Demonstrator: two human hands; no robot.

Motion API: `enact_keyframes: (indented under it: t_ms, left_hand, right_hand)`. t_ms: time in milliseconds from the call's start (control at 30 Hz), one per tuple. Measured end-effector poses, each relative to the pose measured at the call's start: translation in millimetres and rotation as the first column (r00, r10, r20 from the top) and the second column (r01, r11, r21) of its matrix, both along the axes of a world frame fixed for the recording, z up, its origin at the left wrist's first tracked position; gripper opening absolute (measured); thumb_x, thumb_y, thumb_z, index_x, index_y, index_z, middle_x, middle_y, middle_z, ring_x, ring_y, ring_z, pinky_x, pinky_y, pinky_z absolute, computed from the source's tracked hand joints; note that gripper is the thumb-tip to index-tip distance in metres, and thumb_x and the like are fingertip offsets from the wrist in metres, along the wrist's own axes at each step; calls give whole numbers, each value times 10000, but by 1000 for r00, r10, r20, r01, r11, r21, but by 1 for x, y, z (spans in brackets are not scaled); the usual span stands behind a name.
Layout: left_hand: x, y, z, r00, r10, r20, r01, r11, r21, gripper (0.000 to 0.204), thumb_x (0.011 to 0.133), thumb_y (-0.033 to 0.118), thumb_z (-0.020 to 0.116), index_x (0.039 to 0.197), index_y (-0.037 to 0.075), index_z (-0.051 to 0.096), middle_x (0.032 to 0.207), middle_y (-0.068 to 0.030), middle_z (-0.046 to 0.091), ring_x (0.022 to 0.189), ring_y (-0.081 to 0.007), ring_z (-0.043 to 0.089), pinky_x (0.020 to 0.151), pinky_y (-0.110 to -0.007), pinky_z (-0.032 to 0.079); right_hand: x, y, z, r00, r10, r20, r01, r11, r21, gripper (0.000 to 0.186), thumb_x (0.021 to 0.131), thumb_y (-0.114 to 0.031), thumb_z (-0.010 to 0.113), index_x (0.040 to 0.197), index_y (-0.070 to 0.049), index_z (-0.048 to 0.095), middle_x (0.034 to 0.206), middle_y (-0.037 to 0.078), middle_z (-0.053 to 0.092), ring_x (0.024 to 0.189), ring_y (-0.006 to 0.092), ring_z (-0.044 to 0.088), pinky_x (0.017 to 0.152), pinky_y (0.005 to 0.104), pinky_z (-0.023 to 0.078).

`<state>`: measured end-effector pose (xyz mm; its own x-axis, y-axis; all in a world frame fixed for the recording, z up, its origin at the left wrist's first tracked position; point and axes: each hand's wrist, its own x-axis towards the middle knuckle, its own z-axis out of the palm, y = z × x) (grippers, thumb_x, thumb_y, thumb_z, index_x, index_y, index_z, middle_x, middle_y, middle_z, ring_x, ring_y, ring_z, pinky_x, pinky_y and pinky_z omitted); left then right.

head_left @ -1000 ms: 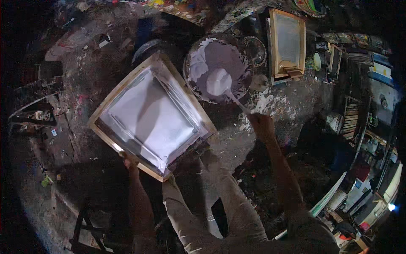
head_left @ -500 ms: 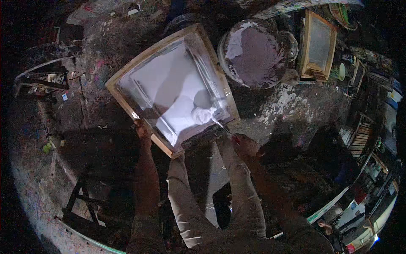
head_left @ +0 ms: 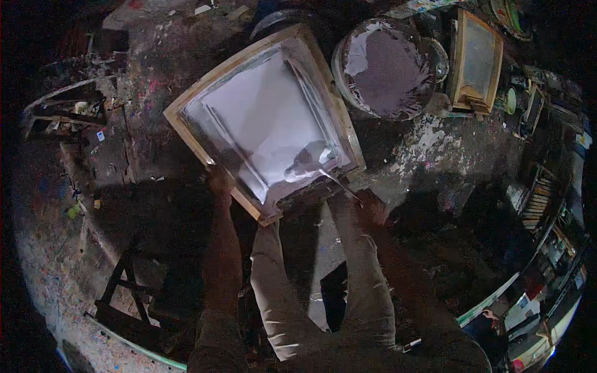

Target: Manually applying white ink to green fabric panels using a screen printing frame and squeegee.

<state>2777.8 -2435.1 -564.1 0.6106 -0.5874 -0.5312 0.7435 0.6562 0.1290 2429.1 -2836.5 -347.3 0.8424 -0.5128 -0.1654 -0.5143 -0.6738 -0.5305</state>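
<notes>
A wooden-framed mesh screen with a pale, white-coated middle lies tilted in front of me above my knees. My left hand is closed round the lower left side of its wooden frame. In my right hand, near the frame's lower right corner, is a thin-handled tool. The tool's far end reaches over the screen's lower edge, into a white patch of paste. Its exact kind is hard to make out in the dim light. The fingers of both hands are mostly dark.
Beyond the screen's right side stands a round tub of greyish-white paste. A smaller wood-framed screen leans farther right. White spills mark the floor. A dark stand is at lower left, and a slatted rack at right.
The white patch at the tool's end looks flatter and more spread along the screen's lower edge. My right hand sits slightly farther right. The whole scene has shifted a little right and up.
</notes>
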Motion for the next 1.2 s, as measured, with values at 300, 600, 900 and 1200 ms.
enact_keyframes:
  t_ms: [300, 600, 900, 1200]
  left_hand:
    - [11, -20, 19, 958, -119, -262, 288, 431, 855, 347, 1101, 458, 540, 1128, 143, 683, 758, 1, 543, 667, -125, 516, 632, -294, 435]
    - [9, -4, 17, 925, -376, 63, 139, 485, 863, 498, 1101, 552, 474, 1208, 109, 674, 779, -27, 562, 687, -138, 557, 609, -335, 445]
    - [11, -9, 18, 941, -327, 93, 131, 600, 789, 477, 1069, 533, 524, 1261, 113, 643, 896, -37, 571, 772, -149, 570, 678, -348, 465]
    - [11, -7, 20, 945, -309, 104, 124, 634, 763, 486, 1036, 513, 573, 1314, 117, 612, 1014, -47, 580, 857, -161, 582, 746, -361, 485]
  right_hand:
    - [-2, -34, 11, 994, 17, -107, -22, 999, -46, 128, 923, -141, 731, 951, -59, 638, 919, 164, 701, 808, 378, 713, 676, 498, 560]
    - [9, -53, -14, 930, 6, -367, 173, 874, 454, 303, 967, -335, 740, 927, -51, 642, 694, 78, 628, 610, 201, 624, 602, 383, 527]
    - [-48, -171, 16, 904, 291, 313, -426, 666, 613, 217, 1025, -215, 691, 1202, -89, 691, 943, 66, 690, 798, 142, 659, 696, 307, 568]
    - [126, -293, 4, 879, -50, -474, -208, 854, -476, 317, 989, -303, 701, 1207, -75, 664, 1042, 182, 732, 931, 327, 734, 750, 455, 610]
